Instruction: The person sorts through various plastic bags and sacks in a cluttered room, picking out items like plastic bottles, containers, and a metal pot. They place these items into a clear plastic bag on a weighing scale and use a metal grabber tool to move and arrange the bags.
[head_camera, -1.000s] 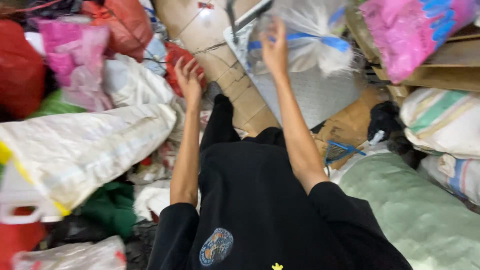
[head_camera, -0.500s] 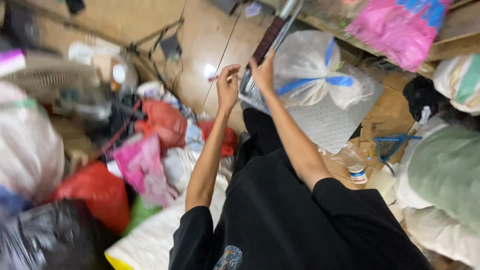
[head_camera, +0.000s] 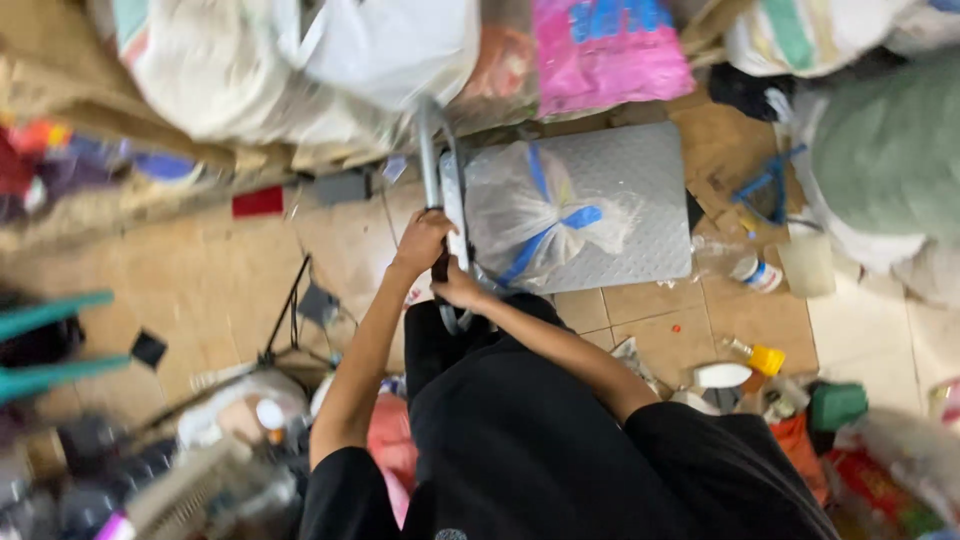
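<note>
Head view looks down on a clear plastic bag (head_camera: 545, 215) tied with blue tape, lying on the grey metal platform (head_camera: 640, 170) of a floor scale. At the platform's near-left edge rises the scale's upright post (head_camera: 432, 150); the left hand (head_camera: 422, 243) and right hand (head_camera: 460, 285) are both wrapped around it, fingers closed, though the exact grip is partly hidden. Steadying the post without leaning weight on the platform would likely serve best. A small bottle (head_camera: 752, 272) lies on the tiled floor (head_camera: 230, 270) beside it.
</note>
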